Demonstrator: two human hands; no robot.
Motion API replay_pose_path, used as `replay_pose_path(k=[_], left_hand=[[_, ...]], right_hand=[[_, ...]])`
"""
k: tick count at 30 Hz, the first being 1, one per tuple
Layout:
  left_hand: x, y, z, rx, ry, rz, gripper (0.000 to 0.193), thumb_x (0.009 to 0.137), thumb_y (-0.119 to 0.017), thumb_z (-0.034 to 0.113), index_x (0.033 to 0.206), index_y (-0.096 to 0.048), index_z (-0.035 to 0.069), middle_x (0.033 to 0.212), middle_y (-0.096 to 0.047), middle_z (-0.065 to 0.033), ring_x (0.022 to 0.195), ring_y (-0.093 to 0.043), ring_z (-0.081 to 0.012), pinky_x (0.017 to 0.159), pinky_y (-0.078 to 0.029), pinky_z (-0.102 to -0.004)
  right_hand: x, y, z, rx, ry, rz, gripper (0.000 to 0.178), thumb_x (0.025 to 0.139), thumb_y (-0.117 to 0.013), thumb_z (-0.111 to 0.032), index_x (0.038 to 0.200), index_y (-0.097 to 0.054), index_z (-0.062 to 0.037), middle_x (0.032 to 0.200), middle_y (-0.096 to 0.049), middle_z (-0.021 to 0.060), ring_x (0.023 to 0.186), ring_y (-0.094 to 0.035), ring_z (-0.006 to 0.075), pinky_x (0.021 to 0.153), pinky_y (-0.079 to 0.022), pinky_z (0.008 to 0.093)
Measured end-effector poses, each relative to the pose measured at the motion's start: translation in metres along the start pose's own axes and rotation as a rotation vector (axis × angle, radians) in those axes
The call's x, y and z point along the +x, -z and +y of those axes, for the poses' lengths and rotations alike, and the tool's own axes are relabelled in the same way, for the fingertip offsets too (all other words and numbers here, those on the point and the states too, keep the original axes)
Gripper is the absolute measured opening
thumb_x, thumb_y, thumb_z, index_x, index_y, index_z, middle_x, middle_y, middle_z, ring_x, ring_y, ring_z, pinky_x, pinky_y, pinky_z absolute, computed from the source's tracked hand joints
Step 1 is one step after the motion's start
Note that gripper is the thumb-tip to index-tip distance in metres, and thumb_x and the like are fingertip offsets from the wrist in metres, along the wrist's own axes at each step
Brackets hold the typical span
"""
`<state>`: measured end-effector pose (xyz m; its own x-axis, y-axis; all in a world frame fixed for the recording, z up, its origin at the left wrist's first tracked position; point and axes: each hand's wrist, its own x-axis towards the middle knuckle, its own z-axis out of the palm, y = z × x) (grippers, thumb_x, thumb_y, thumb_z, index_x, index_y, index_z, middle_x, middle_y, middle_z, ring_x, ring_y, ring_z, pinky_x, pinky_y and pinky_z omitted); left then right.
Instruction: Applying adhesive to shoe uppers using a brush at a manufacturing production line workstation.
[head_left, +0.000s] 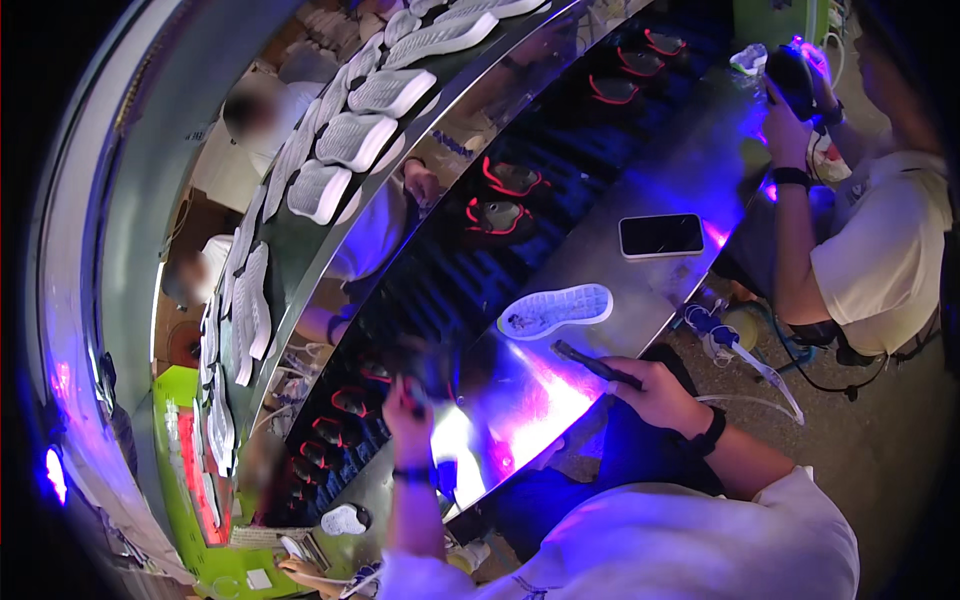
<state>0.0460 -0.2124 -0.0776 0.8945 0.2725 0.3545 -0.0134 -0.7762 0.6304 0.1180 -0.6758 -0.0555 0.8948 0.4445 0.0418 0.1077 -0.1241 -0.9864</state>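
My left hand (pixel 408 412) is over the near edge of the dark conveyor, its fingers closed on a dark shoe upper (pixel 428 368) that is smeared by motion. My right hand (pixel 662 396) grips a dark, slim handheld tool (pixel 592 362), its tip pointing left over the bench. Just beyond that tip a white shoe sole (pixel 556 311) lies on the metal bench (pixel 590 265), apart from both hands. Bright white and violet light falls on the bench between my hands.
Dark shoe uppers with red edges (pixel 497 215) sit on the conveyor. Above it, a rack carries grey shoes with white soles (pixel 357 140). A phone (pixel 661 236) lies on the bench. To the right, a co-worker (pixel 870 235) holds a black shoe (pixel 790 80). A small white piece (pixel 345 519) lies nearby.
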Motion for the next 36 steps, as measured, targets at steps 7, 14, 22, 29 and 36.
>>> replay_pose_path(k=[7, 14, 22, 29, 36], left_hand=[[-0.118, 0.033, 0.048, -1.041, 0.569, 0.370, 0.058, 0.088, -0.077, 0.039, 0.128, -0.059, 0.000, 0.110, -0.069, -0.0096, 0.102, -0.069, -0.0234, 0.093, -0.056, -0.0397], [-0.133, 0.041, 0.127, -0.239, -0.010, 0.270, 0.090, 0.064, -0.094, 0.010, 0.141, -0.047, -0.001, 0.134, -0.059, -0.0150, 0.123, -0.060, -0.0252, 0.105, -0.049, -0.0406], [-0.236, 0.006, 0.155, 0.119, -0.167, 0.252, 0.089, 0.076, -0.083, 0.040, 0.143, -0.043, -0.003, 0.142, -0.052, -0.0281, 0.134, -0.053, -0.0439, 0.115, -0.034, -0.0625], [-0.265, -0.007, 0.156, 0.184, -0.157, 0.142, 0.047, 0.086, -0.065, 0.015, 0.129, -0.056, -0.003, 0.141, -0.057, -0.0266, 0.135, -0.054, -0.0411, 0.117, -0.034, -0.0568], [-0.264, -0.001, 0.153, 0.160, -0.166, 0.125, 0.044, 0.086, -0.064, 0.012, 0.127, -0.058, -0.004, 0.139, -0.059, -0.0255, 0.135, -0.055, -0.0403, 0.116, -0.036, -0.0541]], right_hand=[[0.020, -0.033, -0.028, -0.059, 0.093, -0.152, 0.030, 0.091, -0.075, -0.014, 0.117, -0.071, -0.0008, 0.097, -0.075, 0.0129, 0.088, -0.070, 0.0175, 0.082, -0.055, 0.0322], [0.048, -0.076, -0.053, -0.228, 0.253, -0.434, 0.038, 0.091, -0.074, -0.009, 0.127, -0.068, 0.0008, 0.112, -0.075, 0.0116, 0.100, -0.069, 0.0167, 0.091, -0.054, 0.0327], [0.046, -0.103, -0.040, -0.437, 0.213, -0.649, 0.036, 0.091, -0.071, -0.005, 0.127, -0.070, -0.0040, 0.105, -0.076, 0.0115, 0.096, -0.071, 0.0177, 0.087, -0.055, 0.0330], [0.048, -0.145, -0.006, -0.423, 0.188, -0.560, 0.033, 0.093, -0.073, -0.012, 0.123, -0.071, 0.0013, 0.101, -0.076, 0.0143, 0.090, -0.072, 0.0193, 0.083, -0.056, 0.0321], [0.045, -0.151, -0.006, -0.321, 0.034, -0.595, 0.032, 0.094, -0.074, -0.013, 0.120, -0.071, 0.0033, 0.097, -0.075, 0.0096, 0.090, -0.071, 0.0157, 0.083, -0.056, 0.0311]])
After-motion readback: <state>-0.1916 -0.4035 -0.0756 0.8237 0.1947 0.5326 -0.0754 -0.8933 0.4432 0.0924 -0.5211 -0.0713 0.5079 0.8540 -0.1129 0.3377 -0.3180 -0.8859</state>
